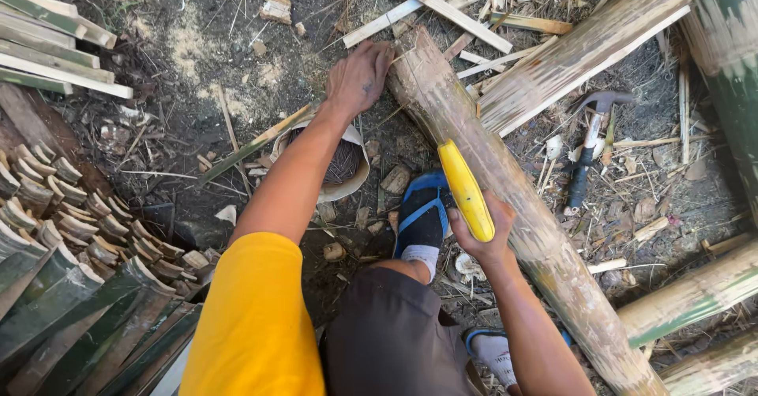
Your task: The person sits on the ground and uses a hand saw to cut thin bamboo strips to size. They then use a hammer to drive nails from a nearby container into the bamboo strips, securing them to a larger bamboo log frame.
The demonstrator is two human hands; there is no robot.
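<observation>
Left hand (359, 76) on rough bamboo pole (505, 198) — right hand (482, 238), smooth yellow handle (466, 191)

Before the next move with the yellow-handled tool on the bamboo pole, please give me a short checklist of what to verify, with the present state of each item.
1. Right hand closed firmly on the yellow handle: ok.
2. Left hand steadying the far end of the bamboo pole: ok, it rests at the pole's end.
3. Left hand away from the tool's working end: cannot tell, the blade is not visible.
4. Foot in the blue sandal away from the pole: not ok, it sits right beside it.
5. Hammer out of the way: ok, it lies apart on the ground to the right of the pole.
</observation>
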